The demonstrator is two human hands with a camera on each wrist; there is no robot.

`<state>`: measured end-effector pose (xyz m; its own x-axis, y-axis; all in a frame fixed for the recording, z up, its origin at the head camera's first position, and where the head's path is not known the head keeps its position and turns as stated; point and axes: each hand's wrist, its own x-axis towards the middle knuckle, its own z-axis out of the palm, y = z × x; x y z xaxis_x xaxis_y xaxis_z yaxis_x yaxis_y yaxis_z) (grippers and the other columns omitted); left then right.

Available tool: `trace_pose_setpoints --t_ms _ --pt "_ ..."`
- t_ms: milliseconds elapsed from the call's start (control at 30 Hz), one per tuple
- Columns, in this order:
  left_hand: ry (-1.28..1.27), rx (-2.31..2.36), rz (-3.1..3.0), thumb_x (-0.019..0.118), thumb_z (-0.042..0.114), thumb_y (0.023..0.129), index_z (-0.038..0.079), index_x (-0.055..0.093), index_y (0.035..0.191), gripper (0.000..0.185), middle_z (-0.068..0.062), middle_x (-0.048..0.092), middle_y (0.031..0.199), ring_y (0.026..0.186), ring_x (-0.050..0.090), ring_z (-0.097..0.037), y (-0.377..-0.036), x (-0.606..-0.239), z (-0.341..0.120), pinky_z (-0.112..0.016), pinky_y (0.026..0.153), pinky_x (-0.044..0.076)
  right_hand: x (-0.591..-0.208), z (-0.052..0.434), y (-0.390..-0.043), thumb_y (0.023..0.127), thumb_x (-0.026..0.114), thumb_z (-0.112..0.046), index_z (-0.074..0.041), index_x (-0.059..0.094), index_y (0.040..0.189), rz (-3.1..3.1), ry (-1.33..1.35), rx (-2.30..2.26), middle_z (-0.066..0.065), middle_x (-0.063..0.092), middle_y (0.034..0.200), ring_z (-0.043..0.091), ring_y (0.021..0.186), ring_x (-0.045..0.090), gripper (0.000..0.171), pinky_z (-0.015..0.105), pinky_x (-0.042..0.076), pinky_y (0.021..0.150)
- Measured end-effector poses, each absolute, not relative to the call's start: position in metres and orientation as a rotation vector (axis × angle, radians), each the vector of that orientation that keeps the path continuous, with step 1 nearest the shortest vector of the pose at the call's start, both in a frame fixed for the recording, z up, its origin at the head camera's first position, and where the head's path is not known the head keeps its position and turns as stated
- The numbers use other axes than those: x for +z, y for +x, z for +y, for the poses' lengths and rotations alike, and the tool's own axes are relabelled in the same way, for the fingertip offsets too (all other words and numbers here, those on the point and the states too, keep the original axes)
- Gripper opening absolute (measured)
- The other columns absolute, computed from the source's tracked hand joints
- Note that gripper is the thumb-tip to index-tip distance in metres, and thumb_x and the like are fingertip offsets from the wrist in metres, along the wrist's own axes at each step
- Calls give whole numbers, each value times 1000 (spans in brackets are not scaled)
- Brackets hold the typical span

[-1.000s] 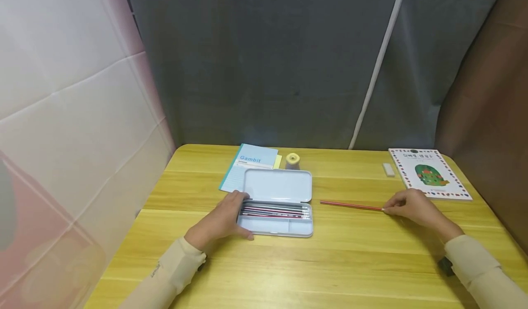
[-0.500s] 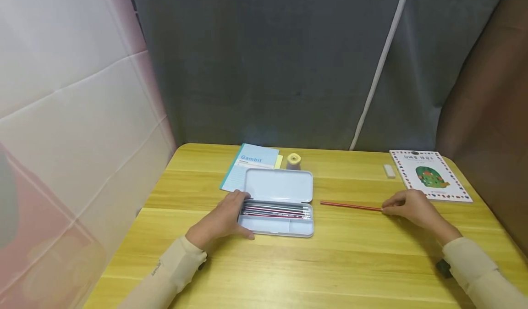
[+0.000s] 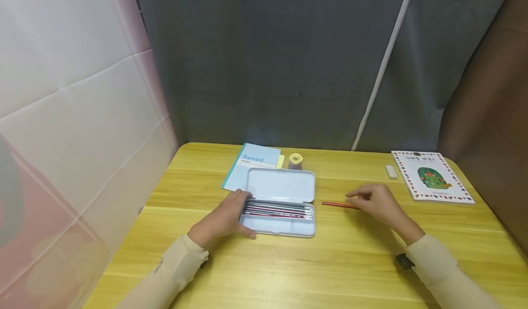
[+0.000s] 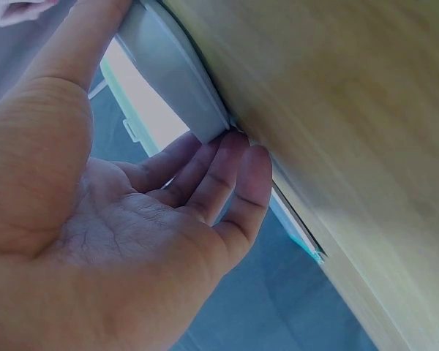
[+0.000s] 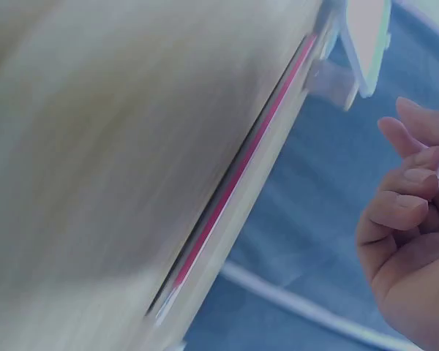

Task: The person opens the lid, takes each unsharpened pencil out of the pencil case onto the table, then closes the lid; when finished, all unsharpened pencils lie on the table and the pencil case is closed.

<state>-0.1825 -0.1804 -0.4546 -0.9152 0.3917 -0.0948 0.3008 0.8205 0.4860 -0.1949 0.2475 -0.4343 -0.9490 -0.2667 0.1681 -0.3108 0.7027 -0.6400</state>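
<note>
A white pencil case (image 3: 270, 226) lies with its lid (image 3: 281, 185) raised, several dark and red pencils (image 3: 276, 209) side by side in its rear compartment. My left hand (image 3: 224, 217) grips its left end, thumb along the front edge; in the left wrist view the fingertips (image 4: 230, 142) meet a corner of the case. A red pencil (image 3: 336, 204) rests on the table to the case's right. My right hand (image 3: 381, 206) hovers over it, covering its right part in the head view. Seen from the right wrist, the loosely bent fingers (image 5: 399, 212) are apart from the pencil and hold nothing.
Behind the case are a blue Gambit notebook (image 3: 257, 155), a yellow sheet (image 3: 281, 161) and a small yellow-topped round container (image 3: 295, 161). A white eraser (image 3: 391, 172) lies beside a picture book (image 3: 433, 178) at the back right. Cloth walls (image 3: 268, 70) enclose the table.
My right hand has let go of the red pencil's right end and moved left over it. The pencil has stayed in place. My left hand keeps its grip on the case.
</note>
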Motion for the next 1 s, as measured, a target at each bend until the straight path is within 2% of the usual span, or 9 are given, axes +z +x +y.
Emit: trace_pose_setpoints --t_ms 133,367,600,900,1000 --pt "543 703 2813 104 40 64 0 46 148 110 -12 56 133 122 50 -27 -183 -454 -180 -47 114 47 -437 221 -201 92 83 -13 -7 86 98 -2879 528 1122 -1 65 72 10 64 47 8 23 41 59" --pt "530 712 2808 105 40 63 0 47 148 111 -11 56 132 122 50 -27 -182 -454 -180 -47 114 47 -446 186 -206 91 84 -13 -8 86 93 -2976 681 1077 0 77 84 8 69 52 6 22 44 61" --pt "511 706 2802 104 41 63 1 46 149 111 -12 56 136 125 49 -28 -182 -455 -179 -48 117 45 -453 171 -208 88 87 -15 -10 85 90 -3017 728 968 -5 67 75 8 67 51 5 23 43 62" --pt "518 700 2808 104 41 63 1 46 149 111 -12 55 135 124 49 -28 -183 -455 -180 -48 115 47 -448 165 -208 89 84 -14 -11 85 92 -2973 729 969 -6 62 70 8 64 49 5 23 40 59" --pt "520 707 2808 105 40 63 1 46 149 111 -13 56 135 124 49 -28 -183 -454 -179 -48 116 46 -448 160 -209 88 85 -13 -10 85 92 -2981 757 974 -6 64 72 8 65 50 5 23 41 60"
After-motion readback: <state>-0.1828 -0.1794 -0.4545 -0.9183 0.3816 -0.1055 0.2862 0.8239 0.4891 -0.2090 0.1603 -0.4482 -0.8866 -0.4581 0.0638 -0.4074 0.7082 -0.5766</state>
